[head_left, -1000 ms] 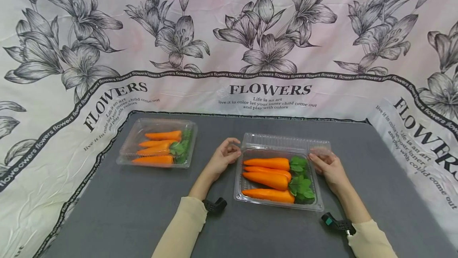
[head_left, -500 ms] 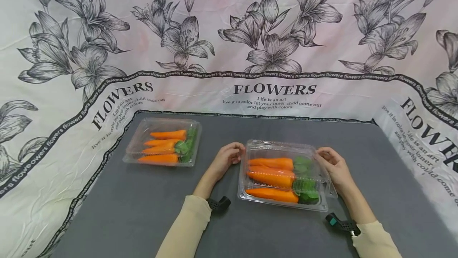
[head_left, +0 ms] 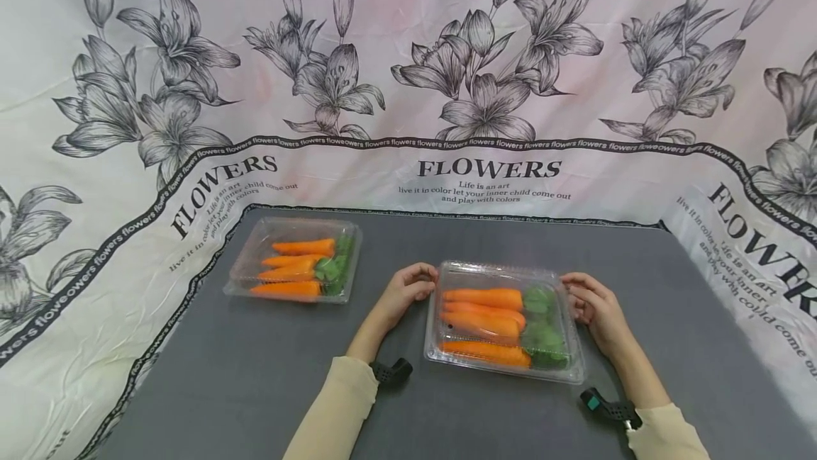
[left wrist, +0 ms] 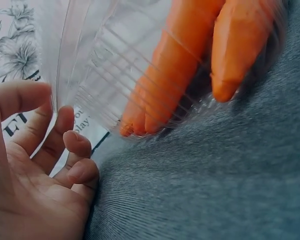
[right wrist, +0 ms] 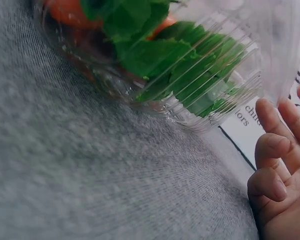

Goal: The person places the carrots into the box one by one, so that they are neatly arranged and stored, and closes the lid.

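Observation:
A clear plastic clamshell box (head_left: 504, 373) sits in front of me in the head view, with several orange carrots (head_left: 483, 299) and their green leaves (head_left: 542, 336) inside. Its ribbed, see-through lid (head_left: 488, 272) lies over the carrots. At the box's back left corner, my left hand (head_left: 402, 295) pinches the lid's edge between thumb and finger. My right hand (head_left: 596, 311) pinches the lid at the opposite back corner. Thin lid plastic shows at the left fingertips (left wrist: 66, 112) in the left wrist view, and at the right fingertips (right wrist: 266, 107) in the right wrist view.
A second clear box (head_left: 255, 230), lid down and also filled with carrots (head_left: 300, 272), stands at the back left of the grey tabletop (head_left: 255, 375). A flower-printed cloth (head_left: 357, 183) hangs behind the table and along both sides.
The lid, upright behind the box at first, has swung forward and down over the carrots. Both hands have stayed near the back corners. The view has shifted slightly.

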A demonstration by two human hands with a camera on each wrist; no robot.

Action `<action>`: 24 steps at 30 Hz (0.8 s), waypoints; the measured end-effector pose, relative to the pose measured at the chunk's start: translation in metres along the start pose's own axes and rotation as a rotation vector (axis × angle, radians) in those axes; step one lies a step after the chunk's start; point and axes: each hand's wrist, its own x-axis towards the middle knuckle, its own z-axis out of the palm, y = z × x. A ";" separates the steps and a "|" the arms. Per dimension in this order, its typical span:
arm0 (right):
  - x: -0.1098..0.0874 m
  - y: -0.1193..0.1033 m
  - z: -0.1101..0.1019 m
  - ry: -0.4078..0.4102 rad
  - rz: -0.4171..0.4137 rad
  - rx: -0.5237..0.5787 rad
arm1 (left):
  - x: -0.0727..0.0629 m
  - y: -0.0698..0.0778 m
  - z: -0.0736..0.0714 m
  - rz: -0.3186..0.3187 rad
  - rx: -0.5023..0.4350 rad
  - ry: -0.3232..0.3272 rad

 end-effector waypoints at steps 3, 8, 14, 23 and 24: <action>-0.006 0.002 -0.001 -0.039 -0.041 -0.008 | -0.005 0.000 0.002 0.004 0.025 -0.005; -0.018 -0.003 0.007 0.016 -0.104 -0.123 | -0.014 0.004 0.007 0.011 0.087 -0.041; -0.035 -0.012 0.026 0.220 -0.113 -0.490 | -0.034 0.017 0.019 0.009 0.323 0.067; -0.079 -0.023 0.024 -0.011 -0.097 -0.505 | -0.075 0.036 0.034 -0.055 0.541 0.077; -0.083 -0.024 0.024 -0.043 -0.095 -0.494 | -0.079 0.038 0.033 -0.066 0.541 0.047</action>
